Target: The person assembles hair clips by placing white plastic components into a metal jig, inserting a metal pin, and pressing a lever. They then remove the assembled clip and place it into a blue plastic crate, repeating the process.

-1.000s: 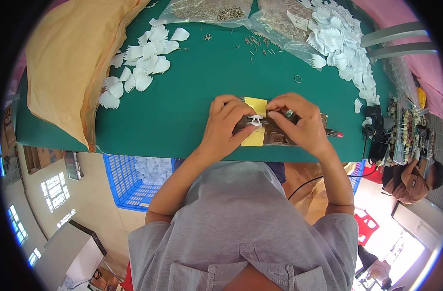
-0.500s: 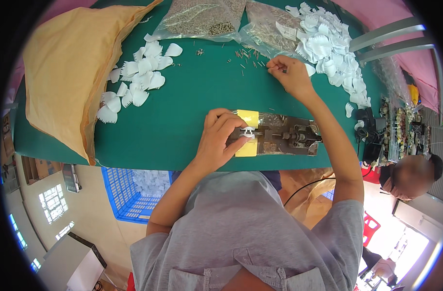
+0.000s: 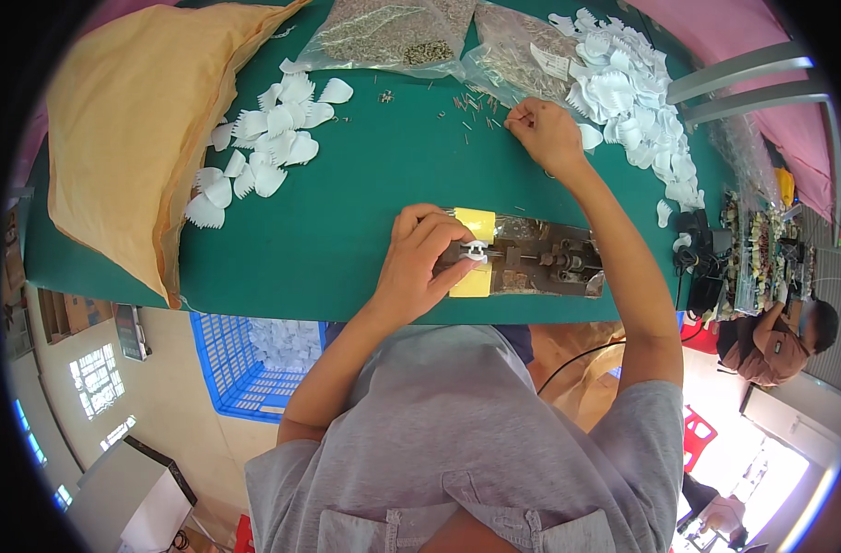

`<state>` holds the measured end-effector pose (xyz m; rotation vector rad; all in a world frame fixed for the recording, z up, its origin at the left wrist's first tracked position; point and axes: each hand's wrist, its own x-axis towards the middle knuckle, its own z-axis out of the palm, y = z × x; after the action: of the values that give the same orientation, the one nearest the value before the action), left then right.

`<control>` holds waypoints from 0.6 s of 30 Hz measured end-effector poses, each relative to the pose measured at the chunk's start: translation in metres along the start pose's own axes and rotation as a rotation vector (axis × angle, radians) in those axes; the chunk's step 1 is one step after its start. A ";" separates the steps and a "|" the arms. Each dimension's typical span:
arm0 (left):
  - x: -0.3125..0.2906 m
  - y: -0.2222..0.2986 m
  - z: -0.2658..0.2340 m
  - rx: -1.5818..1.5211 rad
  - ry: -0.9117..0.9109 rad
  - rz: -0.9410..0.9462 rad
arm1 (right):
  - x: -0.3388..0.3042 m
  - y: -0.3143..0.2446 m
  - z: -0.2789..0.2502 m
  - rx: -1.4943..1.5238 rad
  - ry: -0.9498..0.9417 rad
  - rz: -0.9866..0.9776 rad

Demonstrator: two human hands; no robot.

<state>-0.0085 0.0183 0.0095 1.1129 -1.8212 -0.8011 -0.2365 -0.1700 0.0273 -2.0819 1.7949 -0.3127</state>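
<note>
My left hand point(image 3: 413, 263) is closed on a white plastic hair claw clip piece point(image 3: 476, 251), held at the left end of a dark metal fixture point(image 3: 542, 232) with yellow tape point(image 3: 474, 284) on it. Farther off, at the right, my right hand point(image 3: 551, 143) has thumb and fingers pinched together above the green tabletop. Whatever lies between those fingertips is too small to make out. Beside them are several loose thin metal pins point(image 3: 472, 112). A single white clip piece point(image 3: 590, 136) lies just right of that hand.
White toothed clip pieces lie in a left pile point(image 3: 277, 124) and a larger right pile point(image 3: 623, 88). Clear bags of small metal parts point(image 3: 383, 37) stand at the back. A big tan sack point(image 3: 125, 138) fills the left. Below the table edge sits a blue crate point(image 3: 219, 369).
My right hand has shifted slightly and its fingers have curled in more near the pins. My left hand keeps its hold at the fixture. At the far right, a person in the background has moved.
</note>
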 end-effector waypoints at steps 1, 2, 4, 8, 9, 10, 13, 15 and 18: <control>0.000 0.000 0.000 0.013 0.006 0.014 | 0.001 0.002 0.000 0.002 -0.002 -0.019; 0.000 0.000 -0.001 0.027 0.013 0.028 | 0.000 0.003 0.001 0.001 0.001 -0.016; -0.001 0.000 0.000 0.023 0.016 0.025 | 0.000 0.002 0.006 -0.037 0.027 -0.029; 0.000 0.003 0.001 -0.039 0.007 -0.019 | 0.013 0.027 -0.003 0.095 0.107 -0.095; -0.001 0.002 0.001 -0.038 0.007 -0.022 | 0.011 0.027 -0.010 0.118 0.096 -0.076; -0.001 0.000 0.001 -0.029 0.008 -0.015 | 0.010 0.026 -0.014 0.140 0.084 -0.055; -0.001 0.000 -0.001 -0.007 0.009 0.002 | 0.006 0.019 -0.005 0.082 0.066 -0.093; 0.000 0.000 -0.001 0.010 0.009 0.013 | 0.007 0.015 -0.002 0.023 0.046 -0.036; 0.001 0.000 0.000 -0.012 0.007 0.009 | 0.010 0.013 0.001 -0.006 0.032 0.013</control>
<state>-0.0089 0.0178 0.0100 1.0971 -1.8126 -0.8013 -0.2464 -0.1815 0.0199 -2.0792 1.8289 -0.3391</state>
